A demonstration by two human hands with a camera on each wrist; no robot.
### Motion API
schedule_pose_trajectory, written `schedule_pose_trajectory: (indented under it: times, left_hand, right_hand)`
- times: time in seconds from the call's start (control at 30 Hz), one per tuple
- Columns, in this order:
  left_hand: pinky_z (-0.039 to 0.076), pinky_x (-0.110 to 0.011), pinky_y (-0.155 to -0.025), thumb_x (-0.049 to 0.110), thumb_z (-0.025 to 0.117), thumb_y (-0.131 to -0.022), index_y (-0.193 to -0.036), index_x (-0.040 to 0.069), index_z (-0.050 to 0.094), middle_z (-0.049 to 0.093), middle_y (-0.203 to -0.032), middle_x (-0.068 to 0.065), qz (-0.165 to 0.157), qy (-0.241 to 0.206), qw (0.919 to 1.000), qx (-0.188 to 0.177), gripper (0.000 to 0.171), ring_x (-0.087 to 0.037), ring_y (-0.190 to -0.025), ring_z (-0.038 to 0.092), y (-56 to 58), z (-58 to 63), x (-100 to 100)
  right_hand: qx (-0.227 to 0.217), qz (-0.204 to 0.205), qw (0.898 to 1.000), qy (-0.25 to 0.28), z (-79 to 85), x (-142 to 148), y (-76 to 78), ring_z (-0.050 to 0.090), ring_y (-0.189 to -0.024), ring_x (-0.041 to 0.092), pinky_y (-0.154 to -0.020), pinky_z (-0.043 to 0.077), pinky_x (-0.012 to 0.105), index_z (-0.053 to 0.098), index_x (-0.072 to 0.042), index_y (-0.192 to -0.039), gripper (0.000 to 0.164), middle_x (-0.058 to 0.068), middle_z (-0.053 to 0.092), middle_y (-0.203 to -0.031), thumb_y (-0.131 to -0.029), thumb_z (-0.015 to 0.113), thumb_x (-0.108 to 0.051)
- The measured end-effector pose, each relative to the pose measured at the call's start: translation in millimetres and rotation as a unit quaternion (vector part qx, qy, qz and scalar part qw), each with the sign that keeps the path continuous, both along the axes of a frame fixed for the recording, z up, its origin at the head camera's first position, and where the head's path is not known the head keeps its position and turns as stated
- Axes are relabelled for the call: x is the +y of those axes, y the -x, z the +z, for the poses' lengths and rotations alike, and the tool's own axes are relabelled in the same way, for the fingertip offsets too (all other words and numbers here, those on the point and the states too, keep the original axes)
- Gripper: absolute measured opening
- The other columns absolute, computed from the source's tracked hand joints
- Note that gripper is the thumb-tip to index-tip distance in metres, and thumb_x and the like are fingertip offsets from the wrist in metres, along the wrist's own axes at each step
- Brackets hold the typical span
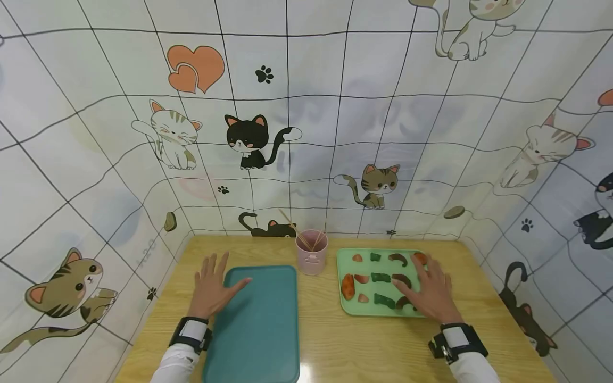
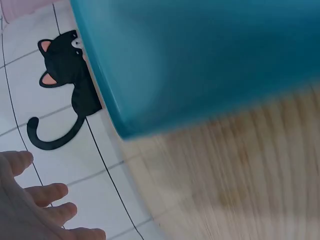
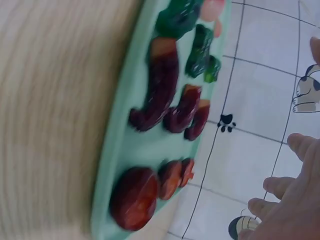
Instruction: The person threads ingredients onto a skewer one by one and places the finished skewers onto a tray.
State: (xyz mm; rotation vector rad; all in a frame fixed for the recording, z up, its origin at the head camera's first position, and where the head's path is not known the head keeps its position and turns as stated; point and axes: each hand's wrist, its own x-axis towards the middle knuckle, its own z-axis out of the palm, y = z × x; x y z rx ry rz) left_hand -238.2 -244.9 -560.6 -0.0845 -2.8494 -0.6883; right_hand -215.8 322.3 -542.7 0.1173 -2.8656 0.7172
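Left of the pink cup (image 1: 311, 261) and nearer, a blue tray (image 1: 258, 330) lies on the counter (image 1: 335, 346). The left hand (image 1: 210, 287) is over its left edge, fingers spread wide, holding nothing. Right of the cup, the right hand (image 1: 431, 290) is over the right part of a green tray (image 1: 354, 310), fingers spread wide and holding nothing too. Rows of food bits sit on that tray: an orange lump (image 1: 348, 286), green bits (image 1: 381, 277) and brown curvy bits (image 3: 162, 87). They look shiny, so they might slip if pinched too hard. A low sweep could knock the brown ones out of line. Thin sticks (image 1: 297, 231) poke up from the cup, so a bump might tip it. Behind the cup is a cat wall (image 1: 311, 122).
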Motion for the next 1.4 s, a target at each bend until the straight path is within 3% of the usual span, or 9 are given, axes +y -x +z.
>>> schedule_pose_trajectory:
  times: [0.2, 0.37, 0.5, 0.8, 1.1, 1.4]
  left_hand:
    - [0.018, -0.074, -0.117, 0.067, 0.071, -0.086, -0.164, 0.012, 0.022, 0.019, -0.167, -0.026, -0.021, -0.052, 0.9984, -0.009, 0.108, -0.051, -0.154, 0.018, 8.8, 2.4, 15.2]
    - [0.030, -0.071, -0.115, 0.069, 0.072, -0.084, -0.164, 0.013, 0.021, 0.019, -0.168, -0.023, -0.036, -0.087, 0.9953, -0.025, 0.110, -0.050, -0.152, 0.024, 16.3, 9.0, 33.4]
    - [0.033, -0.068, -0.115, 0.073, 0.070, -0.083, -0.165, 0.016, 0.019, 0.019, -0.169, -0.020, -0.051, -0.107, 0.9925, -0.027, 0.112, -0.046, -0.153, 0.026, 23.2, 11.9, 47.1]
    - [0.032, -0.069, -0.114, 0.079, 0.068, -0.079, -0.165, 0.021, 0.017, 0.020, -0.170, -0.017, -0.065, -0.142, 0.9870, -0.040, 0.115, -0.045, -0.154, 0.026, 36.1, 15.3, 76.6]
    - [0.029, -0.066, -0.118, 0.064, 0.077, -0.082, -0.165, 0.022, 0.020, 0.024, -0.170, -0.015, -0.087, -0.167, 0.9808, -0.051, 0.109, -0.042, -0.156, 0.025, 51.8, 16.3, 111.5]
    - [0.031, -0.061, -0.119, 0.055, 0.081, -0.083, -0.164, 0.015, 0.024, 0.030, -0.167, -0.015, -0.105, -0.200, 0.9732, -0.045, 0.107, -0.039, -0.154, 0.030, 69.7, 4.7, 139.8]
  right_hand:
    - [0.016, 0.029, 0.999, 0.021, 10.2, -19.7, 11.2, 0.016, -0.150, 0.057, -0.113, 0.013, 0.077, 0.026, -0.009, -0.162, 0.091, 0.033, 0.015, -0.165, -0.095, 0.066, -0.056]
    - [0.005, 0.038, 0.999, 0.036, 20.8, -35.8, 20.8, 0.019, -0.149, 0.059, -0.110, 0.023, 0.078, 0.021, -0.014, -0.164, 0.092, 0.031, 0.011, -0.168, -0.096, 0.064, -0.058]
    - [-0.004, 0.047, 0.997, 0.057, 30.4, -51.3, 29.3, 0.020, -0.151, 0.056, -0.106, 0.033, 0.076, 0.019, -0.017, -0.165, 0.093, 0.025, 0.011, -0.170, -0.096, 0.063, -0.060]
    - [-0.011, 0.077, 0.992, 0.102, 37.2, -87.6, 56.2, 0.017, -0.156, 0.046, -0.117, 0.024, 0.071, 0.021, -0.018, -0.164, 0.090, 0.017, 0.016, -0.171, -0.096, 0.064, -0.058]
    - [-0.011, 0.080, 0.989, 0.124, 37.9, -113.7, 78.3, 0.032, -0.152, 0.043, -0.118, 0.031, 0.063, 0.027, -0.012, -0.162, 0.084, 0.019, 0.029, -0.167, -0.098, 0.065, -0.052]
    - [-0.037, 0.072, 0.981, 0.178, 34.9, -143.2, 104.4, 0.045, -0.145, 0.039, -0.117, 0.039, 0.054, 0.032, -0.009, -0.159, 0.076, 0.019, 0.042, -0.160, -0.099, 0.067, -0.041]
